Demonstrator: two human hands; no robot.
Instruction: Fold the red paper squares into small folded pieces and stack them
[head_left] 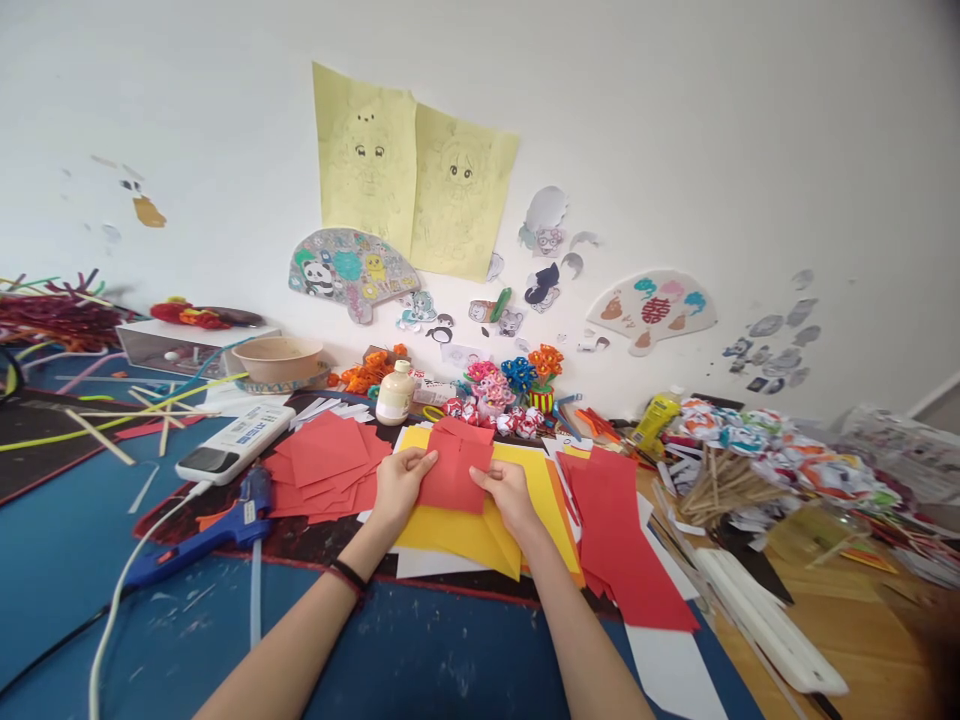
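Note:
Between my two hands is a piece of red paper point(454, 478), held up over yellow sheets point(450, 540). My left hand point(403, 484) pinches its left edge, thumb on the near face. On the opposite edge my right hand point(506, 492) grips it the same way. Behind its upper edge more red paper shows; whether it is one piece or several I cannot tell. A loose pile of red paper squares point(330, 460) lies left of my left hand. Longer red sheets point(626, 540) rest to the right of my right hand.
At the left lie a blue glue gun point(251, 510) and a white power strip point(236, 443) with its cord. A cream bottle point(394, 394) and paper flowers point(517, 375) stand along the wall. Wooden sticks point(712, 485) and a white paper trimmer point(772, 620) are at the right.

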